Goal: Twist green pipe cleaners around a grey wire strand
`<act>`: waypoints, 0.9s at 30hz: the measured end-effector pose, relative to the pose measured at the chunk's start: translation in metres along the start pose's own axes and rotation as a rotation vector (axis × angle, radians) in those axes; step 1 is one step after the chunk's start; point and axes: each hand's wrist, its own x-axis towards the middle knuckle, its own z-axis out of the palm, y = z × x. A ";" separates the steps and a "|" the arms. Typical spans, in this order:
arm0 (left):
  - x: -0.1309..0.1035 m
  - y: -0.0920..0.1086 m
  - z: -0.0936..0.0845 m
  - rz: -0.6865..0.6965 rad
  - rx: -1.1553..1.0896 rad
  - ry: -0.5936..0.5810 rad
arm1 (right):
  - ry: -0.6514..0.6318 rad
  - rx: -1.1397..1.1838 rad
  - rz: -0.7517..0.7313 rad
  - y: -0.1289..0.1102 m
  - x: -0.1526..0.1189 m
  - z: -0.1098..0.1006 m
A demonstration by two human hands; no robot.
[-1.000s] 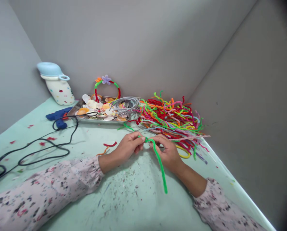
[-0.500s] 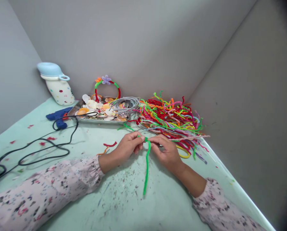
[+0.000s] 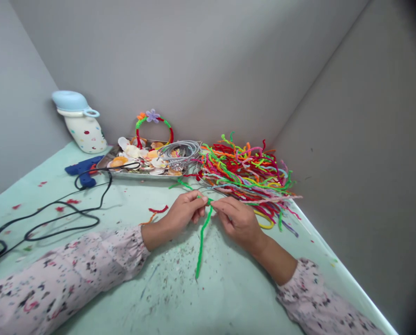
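Between my fingertips is a green pipe cleaner (image 3: 201, 242), its loose end hanging down toward me. My left hand (image 3: 186, 210) pinches it from the left, and my right hand (image 3: 238, 218) pinches it from the right, close by. Around the pinch the green looks wound over something thin; the fingers partly hide that spot. A green strand also reaches back from my left fingers toward the tray. Beyond my right hand lies a heap of pipe cleaners (image 3: 243, 172) in many colours.
A metal tray (image 3: 148, 175) holds shells and a coil of grey wire (image 3: 182, 153). A pipe-cleaner ring with flowers (image 3: 153, 117) leans behind. To the left are a blue glue gun (image 3: 84, 170), its black cord (image 3: 64, 230) and a white bottle (image 3: 86, 132). Red and orange scraps (image 3: 155, 214) lie near my left wrist.
The hanging end of the green pipe cleaner has swung to the left. My right fingers have shifted slightly left, closer to the left ones; both hands keep their pinch.
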 end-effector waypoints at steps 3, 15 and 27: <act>0.000 0.000 0.000 -0.001 -0.007 0.001 | -0.004 -0.034 -0.036 0.001 -0.002 0.001; 0.001 0.000 0.000 0.000 0.002 0.000 | -0.011 -0.102 -0.073 0.001 -0.001 0.001; 0.002 -0.001 -0.002 -0.020 -0.003 0.009 | -0.058 -0.203 -0.067 -0.004 0.001 0.000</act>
